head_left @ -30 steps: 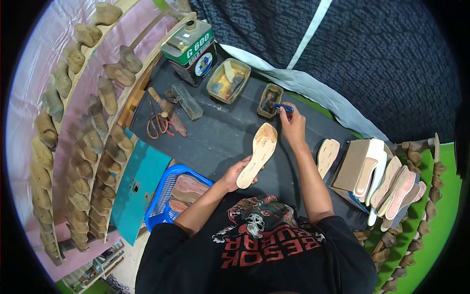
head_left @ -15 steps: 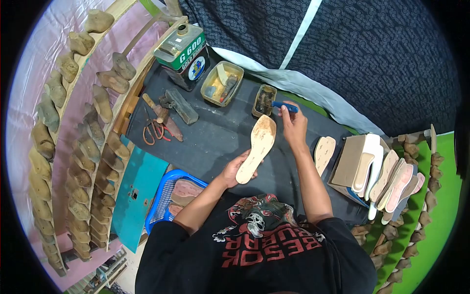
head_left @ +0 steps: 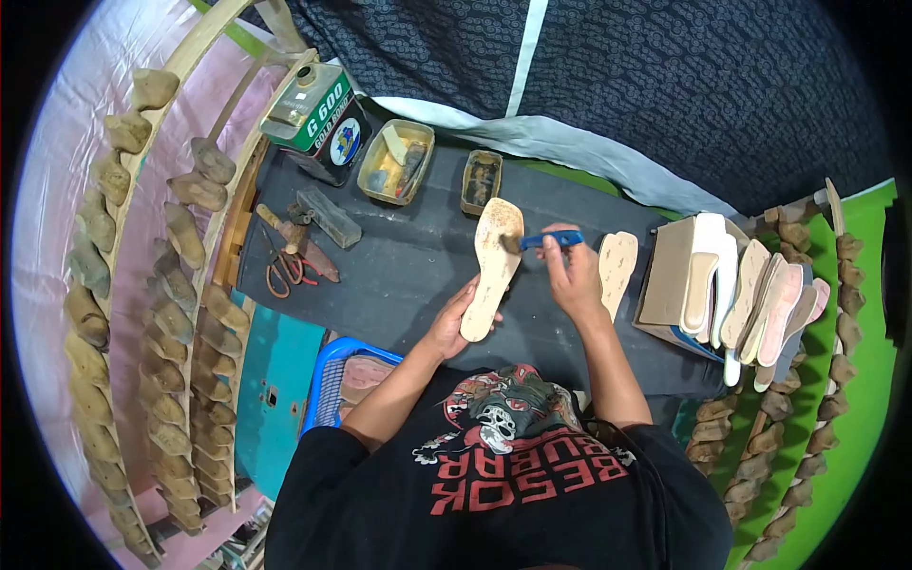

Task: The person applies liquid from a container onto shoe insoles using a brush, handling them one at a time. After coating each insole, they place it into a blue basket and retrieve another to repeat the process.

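My left hand (head_left: 454, 324) grips a pale insole (head_left: 491, 275) by its heel end, holding it tilted above the dark table. Brownish wet-looking smears cover its wide forefoot part. In my right hand (head_left: 573, 278) is a brush with a blue handle (head_left: 554, 238), its bristles against the right side of the forefoot. A small tub (head_left: 465, 195) with dark, crusted contents stands just behind the insole. To the right of my right hand, more pale insoles (head_left: 618, 266) lie on the table.
A G 600 can (head_left: 318, 123) and a yellowish tub (head_left: 387, 195) of tools stand at the back left. Scissors (head_left: 276, 274) and a grey block (head_left: 330, 217) lie nearby. A box (head_left: 665, 278) with insoles stands right; a blue basket (head_left: 326, 356) sits front left. Racks hold wooden shoe lasts (head_left: 171, 328).
My right hand has brought the brush from the small dark tub down onto the insole's forefoot. My left hand still holds the insole. The whole view has shifted slightly.
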`<state>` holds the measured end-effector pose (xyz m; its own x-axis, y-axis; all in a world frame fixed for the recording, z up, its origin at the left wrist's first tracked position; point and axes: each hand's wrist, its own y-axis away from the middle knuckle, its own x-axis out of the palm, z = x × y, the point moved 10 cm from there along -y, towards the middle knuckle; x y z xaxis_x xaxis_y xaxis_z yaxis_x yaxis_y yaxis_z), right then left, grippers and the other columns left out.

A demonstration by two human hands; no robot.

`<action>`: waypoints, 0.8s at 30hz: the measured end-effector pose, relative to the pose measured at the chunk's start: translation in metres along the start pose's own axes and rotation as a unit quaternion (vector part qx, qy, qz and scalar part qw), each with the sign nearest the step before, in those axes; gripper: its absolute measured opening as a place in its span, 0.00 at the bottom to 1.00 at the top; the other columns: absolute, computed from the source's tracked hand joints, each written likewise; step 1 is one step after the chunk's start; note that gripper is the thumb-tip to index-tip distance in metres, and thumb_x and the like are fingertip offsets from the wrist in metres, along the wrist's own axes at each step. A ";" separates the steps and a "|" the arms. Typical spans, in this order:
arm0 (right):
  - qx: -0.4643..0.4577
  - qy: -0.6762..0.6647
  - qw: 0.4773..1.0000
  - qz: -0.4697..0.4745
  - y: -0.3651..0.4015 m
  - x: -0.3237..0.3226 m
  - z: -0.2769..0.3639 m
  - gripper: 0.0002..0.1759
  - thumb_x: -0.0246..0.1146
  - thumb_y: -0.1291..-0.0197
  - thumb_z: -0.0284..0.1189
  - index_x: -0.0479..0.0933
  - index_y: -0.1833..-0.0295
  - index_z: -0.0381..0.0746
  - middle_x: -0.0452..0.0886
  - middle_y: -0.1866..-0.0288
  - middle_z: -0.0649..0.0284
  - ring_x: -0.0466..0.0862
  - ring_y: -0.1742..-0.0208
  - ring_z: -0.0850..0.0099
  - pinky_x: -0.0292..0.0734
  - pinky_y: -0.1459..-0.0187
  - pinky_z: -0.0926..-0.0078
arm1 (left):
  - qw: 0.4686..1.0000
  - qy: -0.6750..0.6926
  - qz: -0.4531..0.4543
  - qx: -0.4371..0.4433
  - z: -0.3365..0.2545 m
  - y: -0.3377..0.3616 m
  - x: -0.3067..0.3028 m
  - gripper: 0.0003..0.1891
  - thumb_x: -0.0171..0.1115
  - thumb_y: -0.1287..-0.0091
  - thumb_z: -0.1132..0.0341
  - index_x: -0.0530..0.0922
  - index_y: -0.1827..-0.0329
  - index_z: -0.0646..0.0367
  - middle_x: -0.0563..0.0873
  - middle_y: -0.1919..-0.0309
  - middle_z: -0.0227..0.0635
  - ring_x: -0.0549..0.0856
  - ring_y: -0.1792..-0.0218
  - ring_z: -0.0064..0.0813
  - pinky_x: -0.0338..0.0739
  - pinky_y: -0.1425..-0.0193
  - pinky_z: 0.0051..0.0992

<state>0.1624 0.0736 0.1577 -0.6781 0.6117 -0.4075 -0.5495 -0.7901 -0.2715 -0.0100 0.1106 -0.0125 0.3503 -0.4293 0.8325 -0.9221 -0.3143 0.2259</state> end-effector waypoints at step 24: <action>-0.049 0.092 0.993 -0.047 0.014 -0.004 0.030 0.08 0.64 0.27 0.23 0.79 0.47 0.32 0.87 0.53 0.48 0.89 0.55 0.50 0.83 0.52 0.59 | 0.999 -0.029 -0.004 -0.019 -0.006 0.008 -0.006 0.36 0.57 0.18 0.53 0.56 0.12 0.51 0.85 0.37 0.35 0.89 0.57 0.29 0.85 0.56 0.26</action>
<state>0.1429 0.0612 0.1814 -0.5198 0.6731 -0.5261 -0.5510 -0.7348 -0.3956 -0.0203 0.1160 -0.0120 0.3651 -0.4756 0.8003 -0.9246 -0.2857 0.2521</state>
